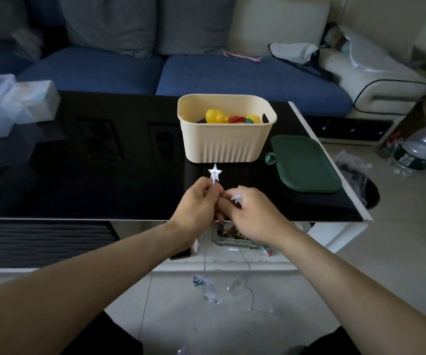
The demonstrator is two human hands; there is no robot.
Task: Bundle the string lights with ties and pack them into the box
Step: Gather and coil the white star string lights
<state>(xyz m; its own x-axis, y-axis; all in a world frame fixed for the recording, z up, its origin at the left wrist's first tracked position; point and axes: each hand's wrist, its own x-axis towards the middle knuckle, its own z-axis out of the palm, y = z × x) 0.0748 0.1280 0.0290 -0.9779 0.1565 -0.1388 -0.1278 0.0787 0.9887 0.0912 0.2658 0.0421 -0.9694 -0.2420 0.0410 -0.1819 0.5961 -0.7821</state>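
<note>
Forearms reach forward from the near edge of the black table (78,175), both hands meeting just in front of the cream box (227,139). The left hand (196,201) has its fingers curled, pinching the stem of a clear star light (215,172) that stands upright just before the box. The right hand (253,213) is curled round more of the string lights (236,198). A green lid (306,165) lies flat right of the box. Yellow toys (215,116) sit inside the box.
</note>
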